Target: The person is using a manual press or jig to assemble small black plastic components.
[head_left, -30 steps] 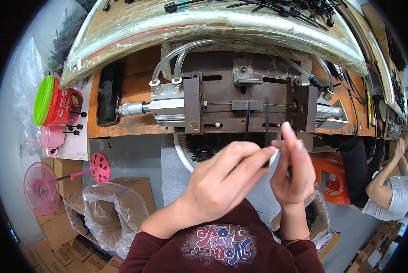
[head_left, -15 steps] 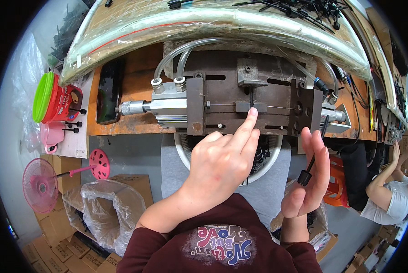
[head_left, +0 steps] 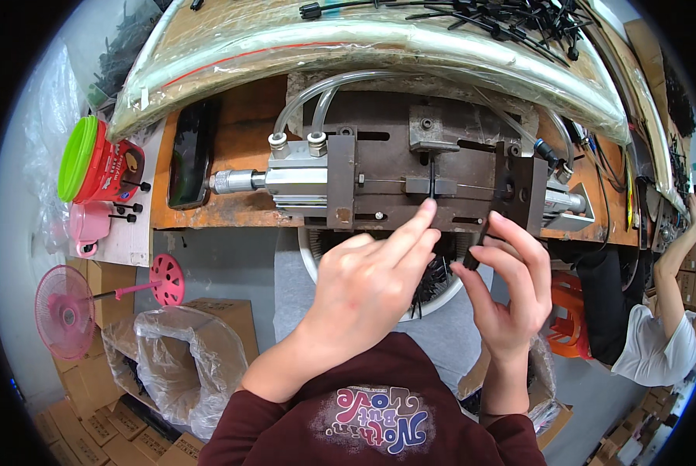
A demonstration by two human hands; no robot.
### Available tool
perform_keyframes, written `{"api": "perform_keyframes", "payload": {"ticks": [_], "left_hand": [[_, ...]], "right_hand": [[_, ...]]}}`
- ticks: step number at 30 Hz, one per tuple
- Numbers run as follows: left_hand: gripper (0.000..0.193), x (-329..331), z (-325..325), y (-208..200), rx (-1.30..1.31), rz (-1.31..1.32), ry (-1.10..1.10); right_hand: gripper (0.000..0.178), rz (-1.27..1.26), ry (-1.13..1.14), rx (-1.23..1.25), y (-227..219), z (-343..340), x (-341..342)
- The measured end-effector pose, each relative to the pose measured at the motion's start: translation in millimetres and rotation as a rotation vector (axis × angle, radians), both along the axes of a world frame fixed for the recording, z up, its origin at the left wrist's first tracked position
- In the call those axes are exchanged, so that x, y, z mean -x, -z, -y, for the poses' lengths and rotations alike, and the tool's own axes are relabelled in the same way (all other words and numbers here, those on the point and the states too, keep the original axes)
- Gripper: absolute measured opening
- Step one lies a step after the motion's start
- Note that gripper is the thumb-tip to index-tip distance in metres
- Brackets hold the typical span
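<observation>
A brown metal clamping fixture sits at the table's front edge, with an air cylinder on its left end and another on its right. Between two small grey jaws in its middle, a thin black rod points toward me. My left hand has its index finger stretched out, the tip at the rod's near end, other fingers partly bent. To the right, my right hand pinches a second black rod with a thick knob between thumb and fingers, just in front of the fixture.
Below the fixture a white round basket contains black rods. Behind, a plastic-wrapped ledge bears a heap of similar rods. A red bucket, pink fan and lined box are at left. Another person sits at far right.
My right hand has moved left and tilted, bringing its rod from beside the fixture's right end to in front of it. My left index finger has slid slightly nearer along the clamped rod.
</observation>
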State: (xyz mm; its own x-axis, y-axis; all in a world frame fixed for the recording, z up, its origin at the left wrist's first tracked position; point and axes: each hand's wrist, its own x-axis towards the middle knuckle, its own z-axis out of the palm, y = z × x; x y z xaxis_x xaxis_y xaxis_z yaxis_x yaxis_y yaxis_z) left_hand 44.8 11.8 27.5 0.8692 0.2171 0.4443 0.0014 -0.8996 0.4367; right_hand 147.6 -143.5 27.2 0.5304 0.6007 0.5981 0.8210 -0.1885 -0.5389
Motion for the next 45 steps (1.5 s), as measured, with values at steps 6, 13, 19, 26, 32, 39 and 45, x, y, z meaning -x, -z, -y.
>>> {"api": "perform_keyframes", "payload": {"ticks": [6,13,19,26,32,39,45], "left_hand": [[0.027,40,-2,-8,0.324,-0.240,0.261],[0.024,47,9,-11,0.726,-0.095,0.380],[0.024,39,72,-69,1.880,0.165,0.981],[0.030,31,123,-71,2.125,0.248,1.333],[0.032,34,120,-59,1.862,0.001,1.541],[0.035,63,72,-25,1.224,-0.361,1.768],[0.018,88,27,5,1.488,-0.210,1.614]], "right_hand": [[0.023,0.113,-0.106,0.172,10,-17,-5],[0.021,0.277,-0.072,0.277,13,-28,-6],[0.024,0.249,-0.006,0.303,4,-32,-1],[0.022,0.260,-0.007,0.240,13,-38,2],[0.020,0.225,0.030,0.226,16,-34,2],[0.022,0.214,-0.051,0.146,25,-31,-1],[0.024,0.031,-0.371,0.090,57,-2,27]]}}
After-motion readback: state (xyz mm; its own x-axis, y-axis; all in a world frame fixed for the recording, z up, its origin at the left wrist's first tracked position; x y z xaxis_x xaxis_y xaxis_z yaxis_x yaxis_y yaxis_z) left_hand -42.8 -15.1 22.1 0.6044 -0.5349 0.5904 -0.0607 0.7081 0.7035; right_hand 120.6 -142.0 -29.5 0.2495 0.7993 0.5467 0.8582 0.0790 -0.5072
